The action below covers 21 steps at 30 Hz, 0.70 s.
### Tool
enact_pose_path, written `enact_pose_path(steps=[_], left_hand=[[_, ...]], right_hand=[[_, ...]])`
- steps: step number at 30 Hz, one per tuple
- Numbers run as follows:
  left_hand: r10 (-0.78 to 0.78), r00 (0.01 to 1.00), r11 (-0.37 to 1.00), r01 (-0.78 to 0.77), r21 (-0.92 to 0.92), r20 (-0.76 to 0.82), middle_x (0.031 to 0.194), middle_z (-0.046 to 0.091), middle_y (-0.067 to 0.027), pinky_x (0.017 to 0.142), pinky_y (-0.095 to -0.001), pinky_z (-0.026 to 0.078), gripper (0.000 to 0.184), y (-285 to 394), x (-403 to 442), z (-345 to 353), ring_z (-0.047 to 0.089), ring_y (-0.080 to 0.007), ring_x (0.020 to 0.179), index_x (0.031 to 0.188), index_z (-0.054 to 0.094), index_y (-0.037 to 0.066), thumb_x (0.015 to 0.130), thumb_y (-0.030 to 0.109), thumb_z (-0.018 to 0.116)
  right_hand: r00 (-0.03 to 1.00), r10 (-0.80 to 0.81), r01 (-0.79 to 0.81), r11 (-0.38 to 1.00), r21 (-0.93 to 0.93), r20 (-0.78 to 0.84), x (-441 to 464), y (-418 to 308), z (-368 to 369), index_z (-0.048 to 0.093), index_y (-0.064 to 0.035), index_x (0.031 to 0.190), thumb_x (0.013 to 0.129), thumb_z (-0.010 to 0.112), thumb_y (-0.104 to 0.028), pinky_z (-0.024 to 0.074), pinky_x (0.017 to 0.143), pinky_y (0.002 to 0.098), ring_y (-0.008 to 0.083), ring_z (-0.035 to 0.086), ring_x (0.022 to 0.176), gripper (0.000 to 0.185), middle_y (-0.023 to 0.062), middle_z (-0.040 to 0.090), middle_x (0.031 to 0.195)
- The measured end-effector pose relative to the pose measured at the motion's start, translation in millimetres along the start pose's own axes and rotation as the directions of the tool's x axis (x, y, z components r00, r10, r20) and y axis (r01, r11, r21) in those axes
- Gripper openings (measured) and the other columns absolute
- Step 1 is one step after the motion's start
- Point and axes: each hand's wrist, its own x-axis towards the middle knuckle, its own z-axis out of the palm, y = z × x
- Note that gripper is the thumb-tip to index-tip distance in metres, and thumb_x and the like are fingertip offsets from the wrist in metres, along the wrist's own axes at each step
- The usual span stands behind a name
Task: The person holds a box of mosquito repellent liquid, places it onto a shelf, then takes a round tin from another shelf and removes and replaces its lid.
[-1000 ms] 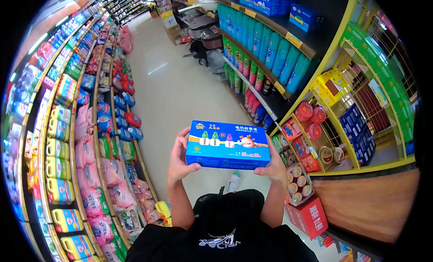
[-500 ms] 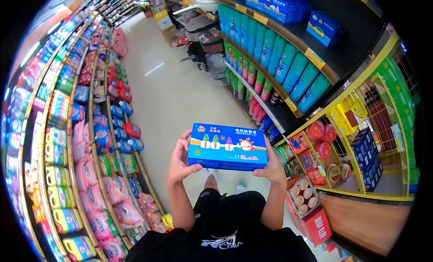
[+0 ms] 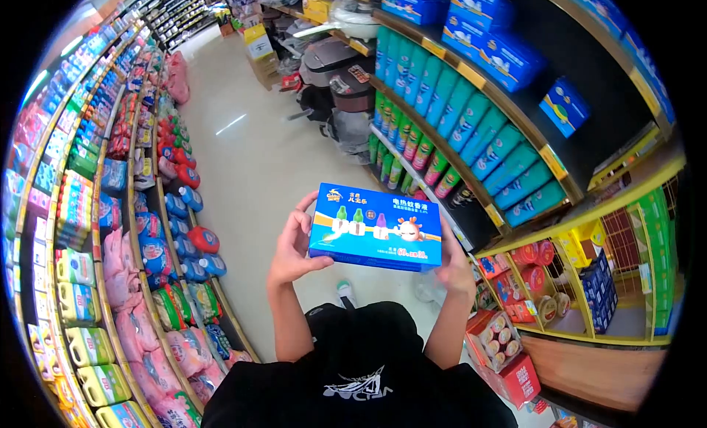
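Observation:
A blue box of mosquito repellent liquid (image 3: 374, 225), with small bottles and a cartoon animal printed on its face, is held up in front of my body. My left hand (image 3: 294, 248) grips its left end, the thumb along the lower edge and the fingers behind. At the right end my right hand (image 3: 454, 266) closes round the edge, its fingers partly hidden by the box. The printed face is turned up toward me, with the box's right end slightly lower.
Black shelving on the right carries teal spray cans (image 3: 471, 126) and a small blue box (image 3: 565, 106). A yellow rack (image 3: 582, 326) stands nearer. Left shelves hold detergent bottles (image 3: 90, 347) and pink packs (image 3: 136, 321). The aisle floor (image 3: 228, 144) runs ahead between them.
The box, still in both hands, has tilted a little, its left end rising in view. My right hand sits higher at its end. The shelves have shifted in view, and my feet have changed position.

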Motion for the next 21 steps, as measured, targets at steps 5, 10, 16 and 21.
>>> enact_pose_path(steps=[5,10,16,21], left_hand=[[0.025,1.0,1.0,-0.025,0.0,0.002,0.15,0.02,-0.0216,0.105,-0.0372,0.035,0.056,-5,23,-42,0.033,-0.0251,0.134,0.092,0.038,0.014,0.061,-0.002,0.083],[-0.076,0.996,0.997,0.078,-0.029,0.037,0.146,0.026,-0.0185,0.103,-0.0356,0.035,0.052,-20,46,-65,0.037,-0.0211,0.129,0.091,0.037,0.012,0.067,0.002,0.082],[-0.134,0.991,0.991,0.134,-0.009,-0.026,0.141,0.032,-0.0161,0.103,-0.0358,0.034,0.047,-47,85,-81,0.038,-0.0193,0.124,0.091,0.035,0.013,0.073,0.001,0.077],[-0.123,0.992,0.989,0.122,0.085,0.003,0.138,0.035,-0.0144,0.102,-0.0357,0.035,0.047,-87,148,-111,0.038,-0.0195,0.125,0.091,0.033,0.013,0.074,-0.001,0.075]], right_hand=[[0.991,-0.018,0.006,0.996,-0.093,-0.133,43,21,21,0.01,0.0012,0.149,0.076,0.077,-0.04,0.0247,0.111,0.0393,0.0274,0.033,0.135,0.107,0.0172,0.031,0.146],[0.968,-0.07,0.03,0.986,-0.161,-0.243,79,15,37,0.012,-0.0037,0.149,0.075,0.078,-0.01,0.0365,0.104,0.039,0.0257,0.045,0.126,0.1,0.0158,0.043,0.138],[0.962,-0.178,0.127,0.963,-0.238,-0.208,116,26,27,0.01,-0.0035,0.149,0.069,0.079,-0.003,0.0373,0.103,0.0378,0.0245,0.048,0.122,0.106,0.0147,0.045,0.135],[0.921,-0.307,0.178,0.879,-0.442,-0.24,179,42,-2,0.019,-0.0007,0.146,0.07,0.08,-0.005,0.0396,0.099,0.0366,0.0231,0.05,0.119,0.098,0.0133,0.046,0.132]])
